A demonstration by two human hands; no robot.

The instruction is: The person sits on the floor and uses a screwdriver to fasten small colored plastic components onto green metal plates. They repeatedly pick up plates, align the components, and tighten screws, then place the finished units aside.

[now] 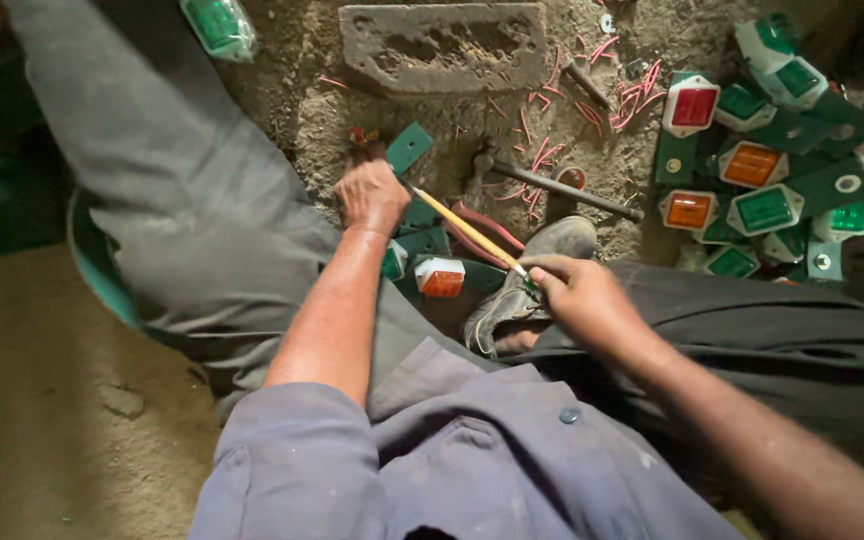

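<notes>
The left hand [372, 197] was clenched over a green bracket [409, 147], with pliers' red tips [356, 134] just beyond its knuckles. A yellow wire [467, 231] ran from under it back to the right hand [577, 297], which pinched the wire's near end beside a worn shoe [527, 285]. An orange-lensed lamp [441, 277] lay between the hands.

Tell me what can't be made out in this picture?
- Left hand, head view: its own back hides what the fingers pinch.
- Yellow wire: its far end vanishes inside the right hand.
- Green lamp: cut off by the top edge.
- Lamp pile: lower units buried under others.
</notes>
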